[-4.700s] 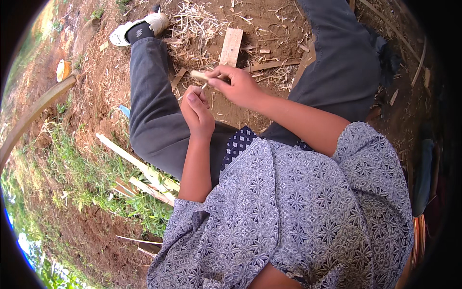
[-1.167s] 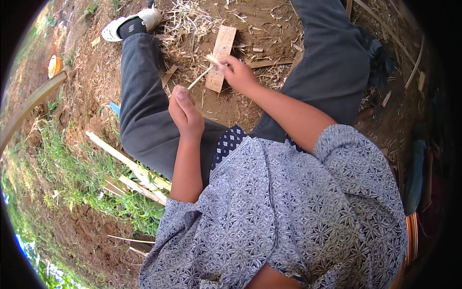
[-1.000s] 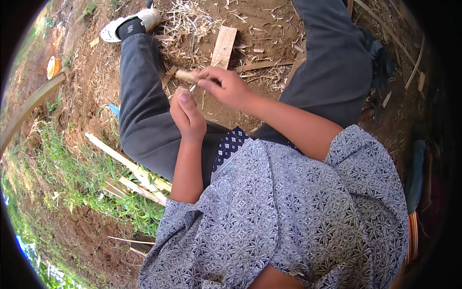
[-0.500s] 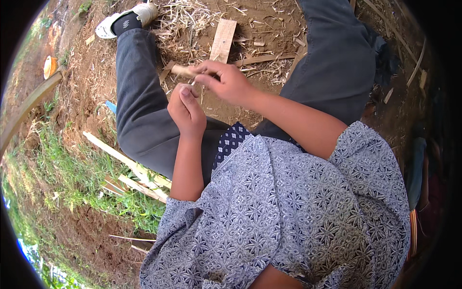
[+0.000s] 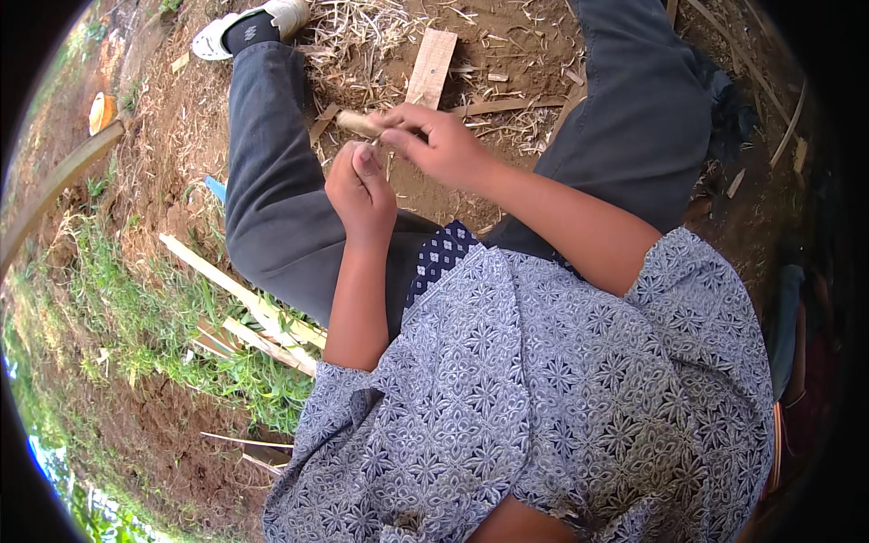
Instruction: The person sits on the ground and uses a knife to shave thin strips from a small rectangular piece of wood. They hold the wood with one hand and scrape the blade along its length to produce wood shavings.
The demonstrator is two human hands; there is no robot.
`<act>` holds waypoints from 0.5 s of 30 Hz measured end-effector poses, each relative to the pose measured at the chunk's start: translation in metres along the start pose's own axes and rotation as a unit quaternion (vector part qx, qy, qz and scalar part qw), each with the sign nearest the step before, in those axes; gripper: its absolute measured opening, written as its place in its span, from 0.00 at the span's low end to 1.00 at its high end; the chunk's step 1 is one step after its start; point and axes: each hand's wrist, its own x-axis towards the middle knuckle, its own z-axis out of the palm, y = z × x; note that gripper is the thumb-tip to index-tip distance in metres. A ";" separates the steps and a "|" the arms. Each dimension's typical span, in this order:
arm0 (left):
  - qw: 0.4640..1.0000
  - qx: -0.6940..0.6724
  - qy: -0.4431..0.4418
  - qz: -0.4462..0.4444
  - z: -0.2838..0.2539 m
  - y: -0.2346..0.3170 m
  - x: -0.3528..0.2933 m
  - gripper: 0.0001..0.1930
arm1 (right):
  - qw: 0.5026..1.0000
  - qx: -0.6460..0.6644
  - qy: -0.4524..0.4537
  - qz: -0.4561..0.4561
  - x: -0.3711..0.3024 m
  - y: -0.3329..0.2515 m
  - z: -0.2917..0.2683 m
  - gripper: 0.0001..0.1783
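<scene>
You sit on bare brown soil [image 5: 453, 195]. A flat wooden board [image 5: 432, 67] lies on it among straw shavings [image 5: 362, 27]. Split bamboo strips [image 5: 244, 299] lie by the grass.

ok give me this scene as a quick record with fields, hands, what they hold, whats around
setting: bare soil with wood shavings, grass at the person's left
posture: seated, legs in grey trousers stretched forward
right hand: pinches a short wooden stick at one end
left hand: closed in a fist just below the stick; what it holds cannot be told
ahead: flat wooden board on the ground
left side: pale bamboo strips lying in the grass
clothing: patterned blue and white shirt
</scene>
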 end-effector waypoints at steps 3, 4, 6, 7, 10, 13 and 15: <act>1.000 -0.010 -0.010 -0.003 0.000 0.011 0.007 0.24 | 0.987 -0.123 0.066 0.075 0.021 0.075 -0.034 0.15; 1.000 -0.016 0.000 -0.011 0.000 0.004 0.008 0.24 | 0.990 -0.105 0.009 0.097 0.024 0.041 -0.029 0.16; 0.999 -0.031 0.003 -0.036 0.000 -0.003 0.000 0.25 | 0.999 0.002 -0.050 0.017 0.004 -0.015 -0.008 0.14; 0.999 -0.030 -0.001 -0.037 0.001 -0.002 -0.003 0.25 | 0.998 -0.009 -0.035 0.059 0.001 -0.008 -0.011 0.15; 0.999 -0.018 0.000 -0.029 0.000 0.007 0.005 0.25 | 0.985 -0.100 0.054 0.128 0.017 0.021 -0.029 0.16; 0.999 -0.015 -0.008 -0.033 -0.003 0.001 -0.003 0.24 | 0.998 -0.010 -0.030 0.045 0.004 -0.018 -0.008 0.15; 0.999 -0.025 -0.001 -0.029 0.001 -0.001 0.000 0.26 | 0.997 0.028 -0.027 0.059 -0.001 -0.015 -0.007 0.15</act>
